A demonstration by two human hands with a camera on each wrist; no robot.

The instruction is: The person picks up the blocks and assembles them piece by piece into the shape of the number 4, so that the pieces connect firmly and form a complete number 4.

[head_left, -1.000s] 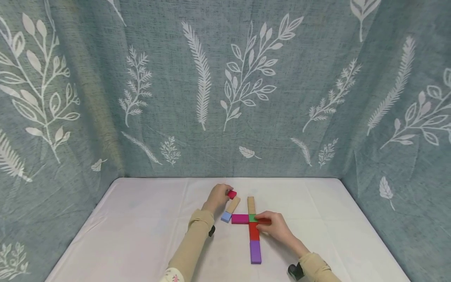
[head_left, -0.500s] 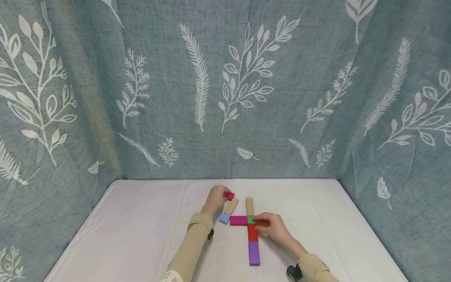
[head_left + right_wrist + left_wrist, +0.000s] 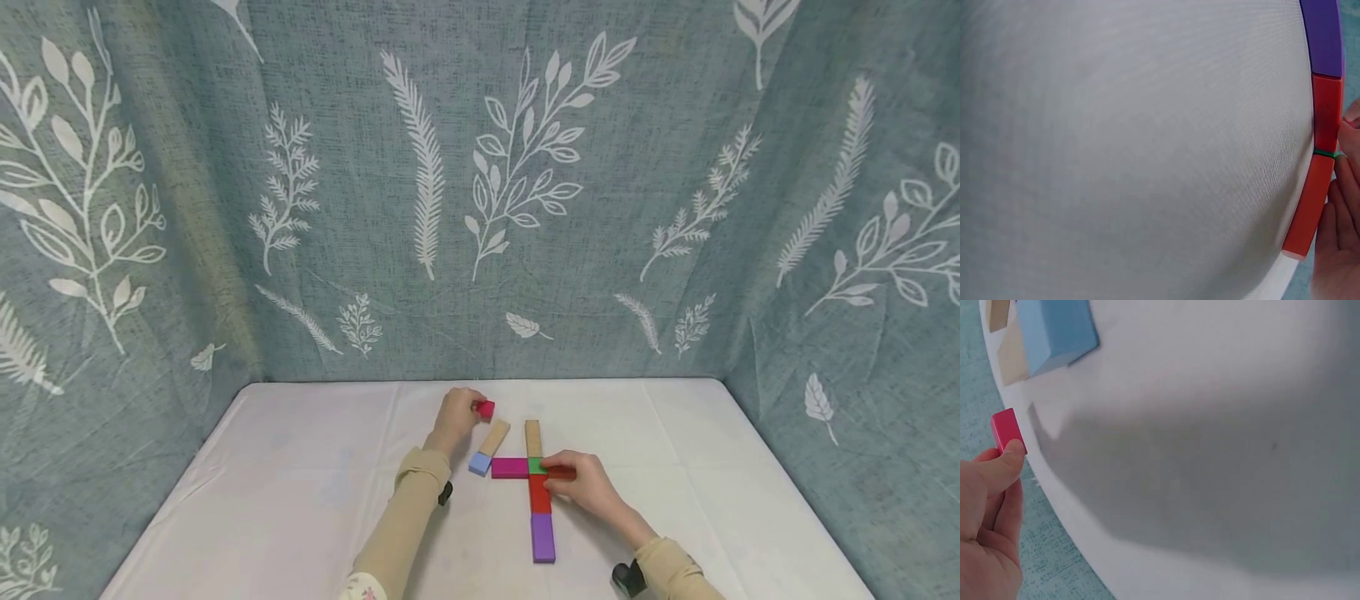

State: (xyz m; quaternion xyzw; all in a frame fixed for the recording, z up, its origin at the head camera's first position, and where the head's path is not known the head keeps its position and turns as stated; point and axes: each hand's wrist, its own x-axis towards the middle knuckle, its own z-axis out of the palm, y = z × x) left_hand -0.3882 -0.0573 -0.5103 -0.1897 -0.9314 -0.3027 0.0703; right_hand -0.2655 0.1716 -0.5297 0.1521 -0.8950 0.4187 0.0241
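Note:
Between thumb and fingers, my left hand [image 3: 456, 417] pinches a small pinkish-red block [image 3: 486, 410], held off the table in the left wrist view. It is beyond a plain wooden block [image 3: 495, 437] that lies slanted, its near end against a blue block [image 3: 480, 463]. My right hand [image 3: 588, 483] holds an orange-red block [image 3: 1309, 206], thumb and fingers on either side, partly covering it. That block forms the right arm of a flat cross around a green block [image 3: 535, 465]. The other arms are a magenta block [image 3: 510, 468], a wooden block [image 3: 532, 437] and a red block [image 3: 539, 494].
A purple block [image 3: 542, 537] extends the cross towards me, end to end with the red one. Everything lies on a white-covered table [image 3: 300, 500]. A grey-green curtain [image 3: 465, 317] with white leaf prints stands behind and at both sides.
My left hand has shifted slightly away and to the left with the pinkish-red block, widening the gap to the slanted wooden block. The right hand and the cross stay put.

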